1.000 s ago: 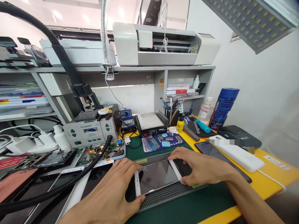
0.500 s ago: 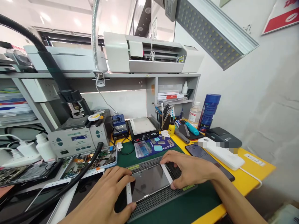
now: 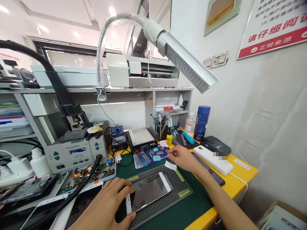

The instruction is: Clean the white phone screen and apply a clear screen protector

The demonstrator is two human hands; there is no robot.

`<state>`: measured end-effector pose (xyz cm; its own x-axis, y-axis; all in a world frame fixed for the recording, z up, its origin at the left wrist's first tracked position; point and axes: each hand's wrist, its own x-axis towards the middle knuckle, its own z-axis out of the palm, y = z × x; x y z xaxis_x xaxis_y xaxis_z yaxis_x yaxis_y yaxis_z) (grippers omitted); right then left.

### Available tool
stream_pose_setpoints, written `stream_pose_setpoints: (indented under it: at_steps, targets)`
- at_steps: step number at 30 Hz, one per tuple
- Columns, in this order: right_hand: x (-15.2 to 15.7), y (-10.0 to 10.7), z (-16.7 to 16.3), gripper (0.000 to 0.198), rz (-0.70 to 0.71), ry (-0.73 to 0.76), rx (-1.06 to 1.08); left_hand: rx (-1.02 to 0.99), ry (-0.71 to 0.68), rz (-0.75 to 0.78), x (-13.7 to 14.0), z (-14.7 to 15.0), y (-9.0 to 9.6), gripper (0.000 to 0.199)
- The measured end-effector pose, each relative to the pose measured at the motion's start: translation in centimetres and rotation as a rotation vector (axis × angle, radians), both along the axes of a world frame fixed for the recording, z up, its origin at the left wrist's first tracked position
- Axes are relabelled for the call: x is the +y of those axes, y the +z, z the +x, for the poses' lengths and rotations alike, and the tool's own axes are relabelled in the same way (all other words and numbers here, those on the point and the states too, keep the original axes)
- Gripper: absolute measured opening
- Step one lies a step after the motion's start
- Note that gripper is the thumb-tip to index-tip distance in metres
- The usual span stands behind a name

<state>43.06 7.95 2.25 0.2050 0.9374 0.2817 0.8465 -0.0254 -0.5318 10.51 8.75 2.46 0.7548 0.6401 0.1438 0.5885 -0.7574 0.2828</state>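
Observation:
A white-framed phone [image 3: 150,191] with a dark glossy screen lies face up on a perforated grey mat [image 3: 163,203]. My left hand [image 3: 109,201] grips its left end, the thumb at the near edge and the fingers at the far one. Beyond the phone, my right hand [image 3: 183,158] hovers at the right end of a blue printed mat [image 3: 146,154] that carries small flat pieces. Its thumb and fingers are pinched together; whatever lies between them is too small to make out. A small white piece [image 3: 170,165] rests by the far edge of the perforated mat, below my right hand.
A tray of circuit boards [image 3: 91,174], more phones [image 3: 45,207] and a black hose [image 3: 72,191] crowd the left. Behind stand a grey control unit [image 3: 74,153] and a flat heating plate [image 3: 141,136]. A dark phone [image 3: 211,171] and a white power strip [image 3: 213,158] lie right.
My right hand has let go of the phone's right end and moved away to the blue mat. The left hand keeps its hold. The view has swung right and up.

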Motion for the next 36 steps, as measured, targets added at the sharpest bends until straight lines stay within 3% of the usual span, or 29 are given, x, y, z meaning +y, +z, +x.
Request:
stream_pose_setpoints:
  at_steps: [10, 19, 30, 36]
  targets:
    - [-0.3, -0.5, 0.0, 0.032, -0.182, 0.137, 0.012, -0.014, -0.020, -0.013, 0.0, -0.6, -0.4, 0.036]
    - [0.0, -0.7, 0.5, 0.019, -0.287, 0.198, 0.087, -0.034, -0.031, -0.031, -0.4, -0.7, 0.0, 0.034]
    - [-0.3, -0.3, 0.0, 0.023, -0.247, 0.229, 0.126, -0.072, -0.048, -0.020, -0.2, -0.8, 0.0, 0.034]
    - [-1.0, 0.8, -1.6, 0.034, -0.217, 0.378, 0.208, -0.109, -0.021, 0.056, -0.6, -0.4, -0.5, 0.030]
